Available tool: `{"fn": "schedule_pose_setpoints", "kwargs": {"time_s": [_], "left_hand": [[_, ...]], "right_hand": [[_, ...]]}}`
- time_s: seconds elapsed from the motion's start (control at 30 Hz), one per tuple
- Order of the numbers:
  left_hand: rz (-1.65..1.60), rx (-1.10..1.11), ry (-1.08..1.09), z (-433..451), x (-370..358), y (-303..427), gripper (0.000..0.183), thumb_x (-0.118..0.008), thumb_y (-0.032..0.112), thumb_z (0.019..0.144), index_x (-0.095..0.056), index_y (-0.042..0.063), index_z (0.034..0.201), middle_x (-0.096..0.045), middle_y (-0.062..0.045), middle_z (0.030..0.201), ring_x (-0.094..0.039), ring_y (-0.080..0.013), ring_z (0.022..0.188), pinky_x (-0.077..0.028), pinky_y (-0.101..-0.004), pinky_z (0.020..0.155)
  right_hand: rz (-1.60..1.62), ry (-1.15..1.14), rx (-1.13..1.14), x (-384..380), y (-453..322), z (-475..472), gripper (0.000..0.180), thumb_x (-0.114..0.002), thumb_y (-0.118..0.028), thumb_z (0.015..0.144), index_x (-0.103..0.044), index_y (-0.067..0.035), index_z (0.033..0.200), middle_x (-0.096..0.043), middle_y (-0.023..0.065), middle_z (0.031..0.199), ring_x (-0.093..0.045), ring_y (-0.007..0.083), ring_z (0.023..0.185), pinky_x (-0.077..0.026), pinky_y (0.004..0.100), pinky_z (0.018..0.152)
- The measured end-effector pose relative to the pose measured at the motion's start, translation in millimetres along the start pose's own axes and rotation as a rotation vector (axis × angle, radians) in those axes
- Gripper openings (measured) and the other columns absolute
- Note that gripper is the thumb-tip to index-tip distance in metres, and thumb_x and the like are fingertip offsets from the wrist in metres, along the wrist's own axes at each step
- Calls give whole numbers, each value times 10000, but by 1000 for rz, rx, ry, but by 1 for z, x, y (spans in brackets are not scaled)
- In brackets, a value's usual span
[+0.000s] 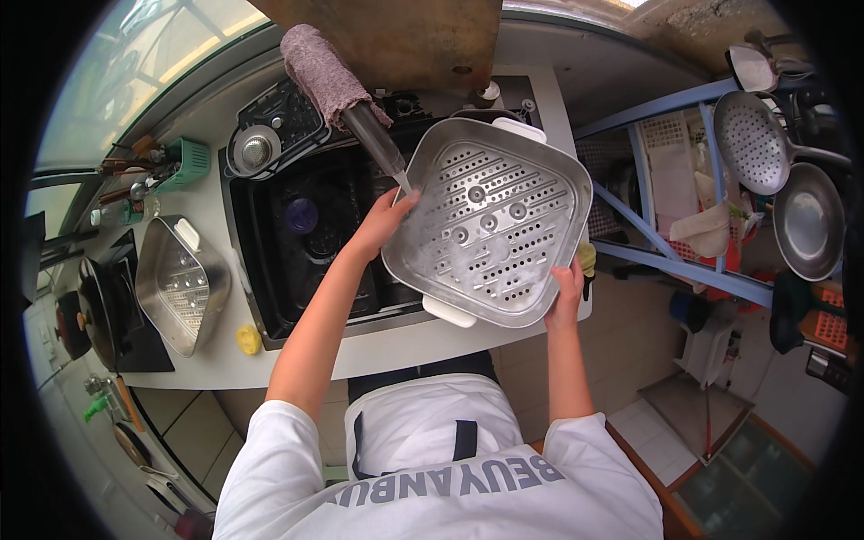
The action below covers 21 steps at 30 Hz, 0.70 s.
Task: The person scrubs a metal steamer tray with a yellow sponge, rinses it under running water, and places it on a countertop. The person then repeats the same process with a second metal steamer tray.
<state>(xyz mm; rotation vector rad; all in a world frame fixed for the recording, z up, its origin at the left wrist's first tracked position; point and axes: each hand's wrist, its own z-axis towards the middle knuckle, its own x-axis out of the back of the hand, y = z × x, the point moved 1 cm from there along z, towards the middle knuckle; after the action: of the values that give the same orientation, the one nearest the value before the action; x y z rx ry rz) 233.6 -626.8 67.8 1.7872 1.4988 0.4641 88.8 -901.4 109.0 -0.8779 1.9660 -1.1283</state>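
A square metal steamer tray with a perforated bottom and white handles is held tilted over the right part of the black sink. My left hand grips its left rim, close under the tip of the faucet. On the lower right rim is my right hand, fingers around the edge. Water and some white suds spread over the perforated bottom. A pink cloth wraps the upper faucet. Inside the left basin sits a round purple object.
Another steamer tray stands on the counter at left, near a yellow sponge. A green utensil basket and a small metal strainer are behind. To the right, a blue rack has a skimmer hanging by it.
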Motion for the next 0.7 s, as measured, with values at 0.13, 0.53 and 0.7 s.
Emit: {"fn": "schedule_pose_setpoints", "kwargs": {"time_s": [0.13,0.53,0.7], "left_hand": [[-153,118,-98,0,15,-13,685,-616,386,880,-377,46,1425,-525,-103,1319,-530,-201,1173,-410,-334,1008],[-235,-95,-32,-40,23,4,705,-590,316,805,-370,24,1408,-514,-144,1279,-502,-238,1170,-382,-371,1011],[-215,-184,18,-49,37,3,710,-554,286,768,-380,24,1404,-509,-144,1292,-492,-250,1178,-377,-369,1009]], "right_hand": [[53,-37,-149,10,8,-2,617,-550,-185,745,-448,37,1312,-579,147,1154,-591,229,1017,-480,328,897],[207,-82,-475,-1,46,8,590,-555,-254,754,-485,28,1268,-588,161,1143,-588,296,1034,-485,405,908],[237,-99,-530,-20,53,17,533,-539,-257,773,-527,33,1221,-613,152,1100,-611,277,982,-499,384,873]]}}
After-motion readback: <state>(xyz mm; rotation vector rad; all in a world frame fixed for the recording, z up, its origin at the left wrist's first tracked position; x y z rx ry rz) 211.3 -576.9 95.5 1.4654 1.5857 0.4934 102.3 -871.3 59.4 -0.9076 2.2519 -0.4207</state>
